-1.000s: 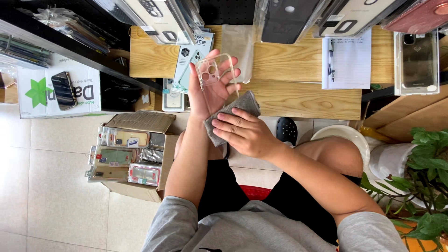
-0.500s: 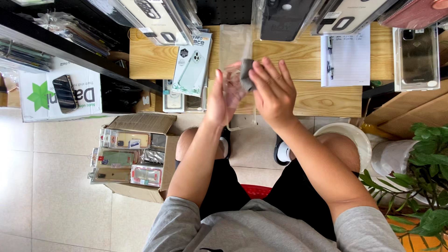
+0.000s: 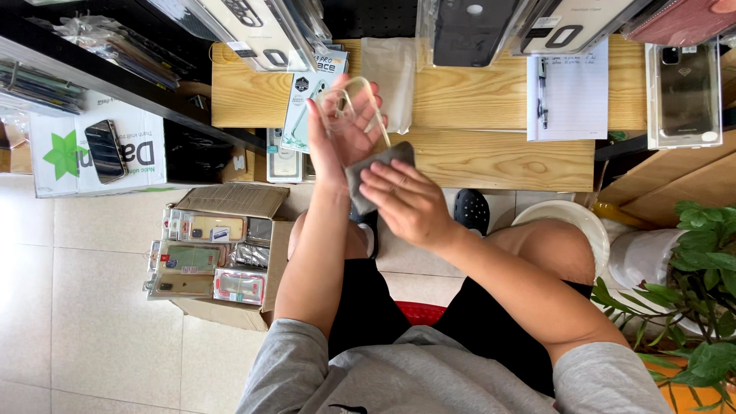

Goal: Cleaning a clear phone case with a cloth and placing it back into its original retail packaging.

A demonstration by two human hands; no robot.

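My left hand is raised, palm toward me, holding a clear see-through phone case against its fingers. My right hand presses a small grey cloth onto the lower end of that case, near the left wrist. Both forearms reach up from my grey sleeves over my knees.
A wooden shelf lies ahead with a lined notepad and pen and packaged phone cases. An open cardboard box of boxed cases stands on the tiled floor at left. A green plant grows at right.
The right hand with the cloth has slid back down from the top of the case to its lower end. The left hand stays raised.
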